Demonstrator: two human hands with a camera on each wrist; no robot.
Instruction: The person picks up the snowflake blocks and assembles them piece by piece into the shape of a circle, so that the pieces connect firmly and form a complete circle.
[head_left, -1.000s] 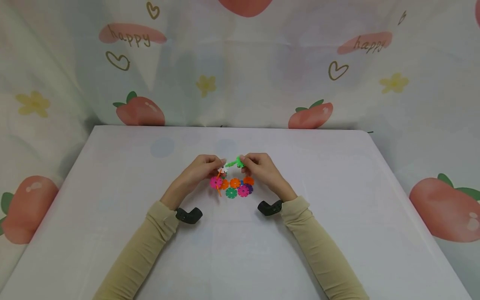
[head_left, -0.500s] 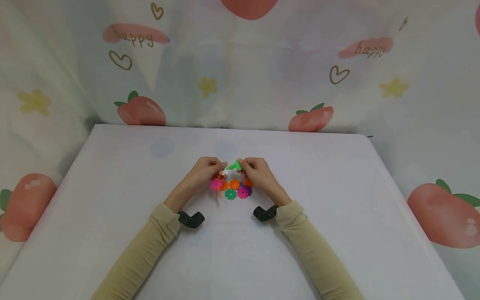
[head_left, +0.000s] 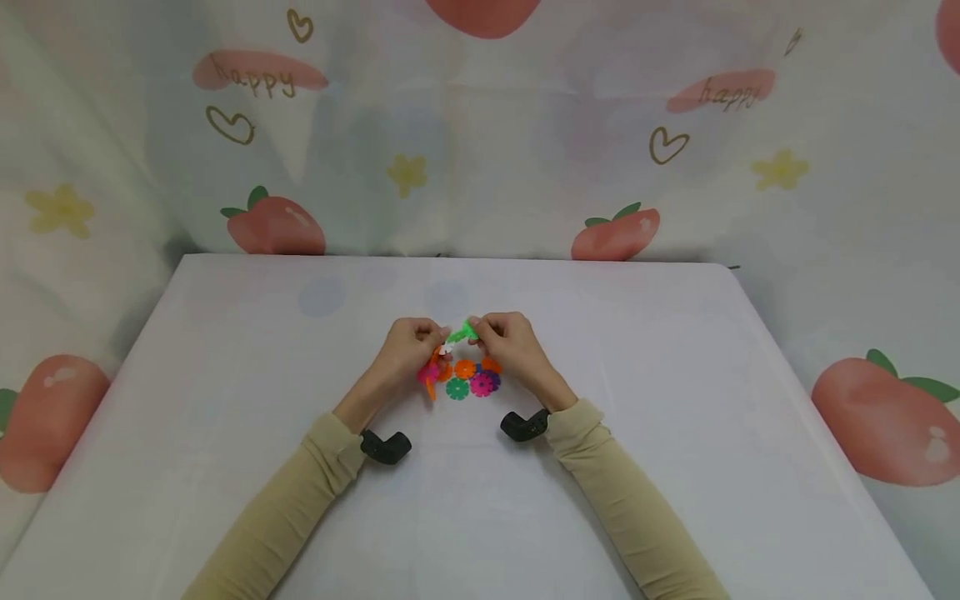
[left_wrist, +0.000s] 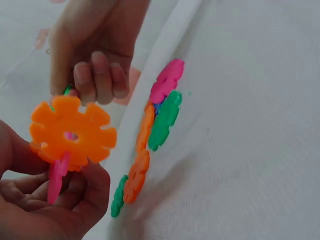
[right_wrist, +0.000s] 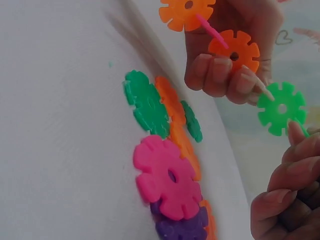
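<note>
My left hand (head_left: 405, 350) grips a joined chain of notched plastic discs: an orange disc (left_wrist: 72, 131), a pink disc (left_wrist: 58, 176) set crosswise, another orange disc (right_wrist: 234, 51) and a white piece (head_left: 447, 349). My right hand (head_left: 516, 342) pinches green pieces; in the right wrist view one light green disc (right_wrist: 282, 108) faces the camera between the two hands, touching the white piece's edge. Both hands are raised above the table, fingertips close together. Whether the green and white pieces are locked together I cannot tell.
Loose discs lie on the white table (head_left: 457, 500) just below the hands: a teal disc (right_wrist: 146, 102), a pink disc (right_wrist: 167, 176) on top of a purple disc (right_wrist: 182, 228), and several orange ones. A patterned curtain (head_left: 510, 150) stands behind the table.
My hands have drawn closer together, the right one shifting left with the green pieces. The chain in my left hand has turned, its pink and orange discs now lying at another angle.
</note>
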